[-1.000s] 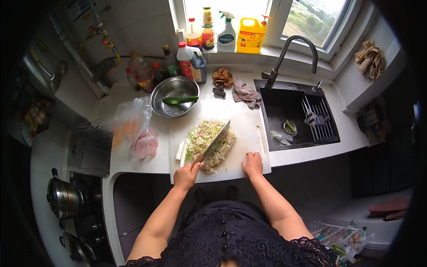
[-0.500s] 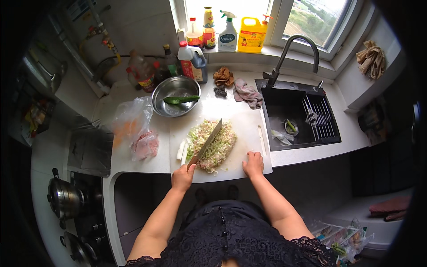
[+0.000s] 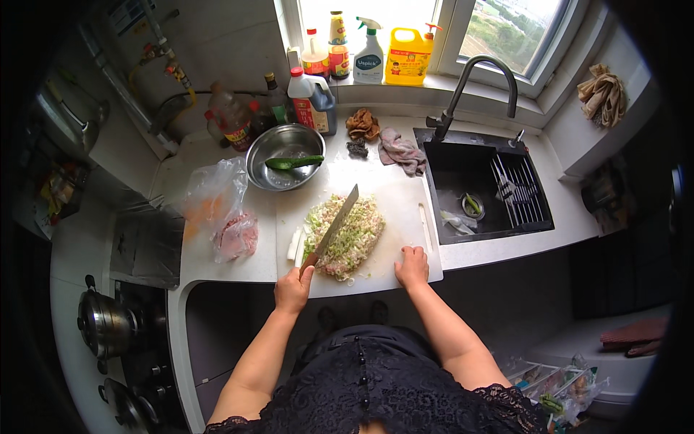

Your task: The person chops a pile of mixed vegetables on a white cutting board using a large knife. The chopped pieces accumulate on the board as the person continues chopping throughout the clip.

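Note:
My left hand [image 3: 292, 291] is closed round the wooden handle of a kitchen knife [image 3: 338, 224]. Its blade slants up to the right, across a heap of chopped pale-green vegetable and minced meat [image 3: 359, 242]. The heap lies on a white cutting board [image 3: 401, 210]. At the board's near right edge, my right hand [image 3: 412, 266] presses on it with fingers curled; the thumb side is partly hidden. White scallion lengths [image 3: 295, 244] lie left of the heap.
Behind the board, a steel bowl [image 3: 254, 165] holds a cucumber [image 3: 295, 162]. Left of it are a plastic bag [image 3: 217, 186] and bagged meat [image 3: 237, 236]. A black sink [image 3: 452, 189] adjoins on the right, with a pinkish rag [image 3: 402, 151] beside it. Several bottles [image 3: 312, 101] stand behind.
The knife and my left hand have shifted slightly to the left and its blade tip sits a little higher. My right hand stays at the board's edge.

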`<state>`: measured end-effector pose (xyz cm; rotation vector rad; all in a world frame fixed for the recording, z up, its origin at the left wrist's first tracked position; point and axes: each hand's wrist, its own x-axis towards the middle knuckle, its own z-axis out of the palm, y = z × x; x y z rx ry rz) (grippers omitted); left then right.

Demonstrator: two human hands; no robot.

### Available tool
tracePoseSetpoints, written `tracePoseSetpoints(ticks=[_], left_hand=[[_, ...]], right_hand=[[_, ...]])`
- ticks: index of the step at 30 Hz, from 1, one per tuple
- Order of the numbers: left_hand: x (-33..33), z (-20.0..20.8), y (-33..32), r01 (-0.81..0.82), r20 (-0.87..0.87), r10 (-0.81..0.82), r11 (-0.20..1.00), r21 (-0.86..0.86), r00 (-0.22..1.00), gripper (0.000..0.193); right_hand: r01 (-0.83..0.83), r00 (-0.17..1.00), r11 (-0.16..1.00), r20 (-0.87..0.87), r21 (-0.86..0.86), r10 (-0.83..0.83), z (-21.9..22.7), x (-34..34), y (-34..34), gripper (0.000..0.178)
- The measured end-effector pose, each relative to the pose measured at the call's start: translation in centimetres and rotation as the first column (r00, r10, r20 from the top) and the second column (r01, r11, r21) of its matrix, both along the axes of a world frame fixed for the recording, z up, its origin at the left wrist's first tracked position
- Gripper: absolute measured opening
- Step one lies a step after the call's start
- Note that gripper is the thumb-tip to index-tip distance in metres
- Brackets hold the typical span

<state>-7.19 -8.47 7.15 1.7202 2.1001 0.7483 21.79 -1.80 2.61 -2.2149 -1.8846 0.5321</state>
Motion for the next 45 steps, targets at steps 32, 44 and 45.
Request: tracePoseSetpoints(ticks=[32,44,45], left_hand=[[1.4,-0.3,0.8,0.076,-0.065,-0.079,0.996,-0.05,0.995,0.049],[2.7,1.2,1.1,0.111,0.046,-0.11,0.993,-0.025,0.993,0.053],[2.8,1.6,1.1,0.109,0.064,-0.109,0.994,-0.004,0.992,0.053]], right_hand=[[-0.009,1.0,1.0,-0.006,0.014,0.009,-0.4,0.2,-0.4,0.044],[-0.02,1.0,1.0,-0.014,0.015,0.02,-0.5,0.4,-0.3,0.045],[-0.019,1.0,1.0,-0.011,0.015,0.02,-0.5,0.4,-0.3,0.045]])
